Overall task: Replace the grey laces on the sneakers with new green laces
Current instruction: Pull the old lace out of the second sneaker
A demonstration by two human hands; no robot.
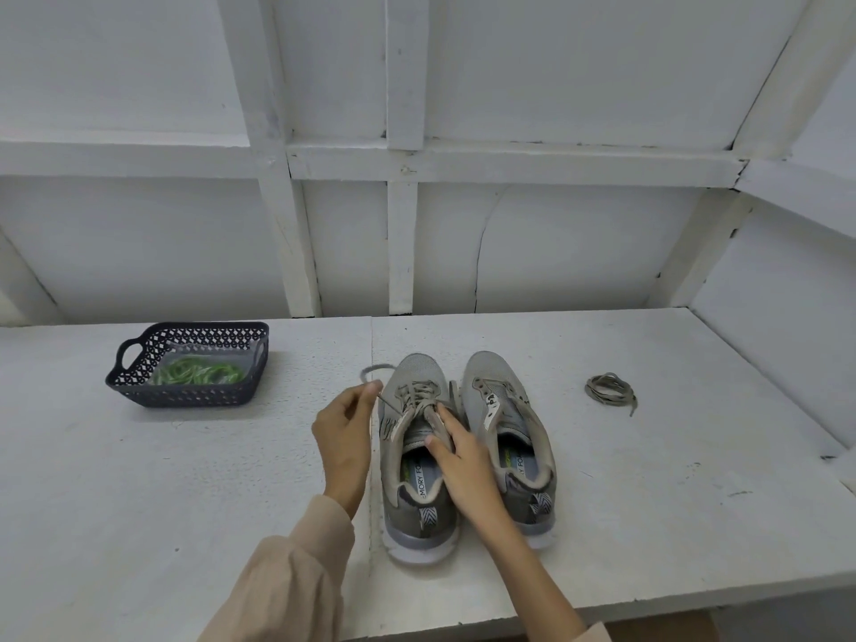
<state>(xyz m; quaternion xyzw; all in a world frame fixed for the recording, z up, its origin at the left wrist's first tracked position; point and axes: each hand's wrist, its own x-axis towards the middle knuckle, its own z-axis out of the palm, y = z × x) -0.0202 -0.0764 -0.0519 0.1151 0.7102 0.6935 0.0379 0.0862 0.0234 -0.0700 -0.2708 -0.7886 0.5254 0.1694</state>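
Note:
Two grey sneakers stand side by side on the white table, toes pointing away. The left sneaker [407, 461] still carries a grey lace [419, 395]; its free end loops off past the toe on the left. My left hand [345, 433] pinches that lace end just left of the eyelets. My right hand [456, 451] rests with straight fingers on the left sneaker's tongue and collar. The right sneaker [505, 424] has bare eyelets. A removed grey lace [609, 390] lies coiled to the right. Green laces [199, 372] sit in a clear bag inside a dark basket [185, 395].
The white table [648, 502] ends in a front edge close to me and a wall ledge on the right. A white panelled wall with wooden framing [403, 243] rises right behind the table. The basket stands at the back left.

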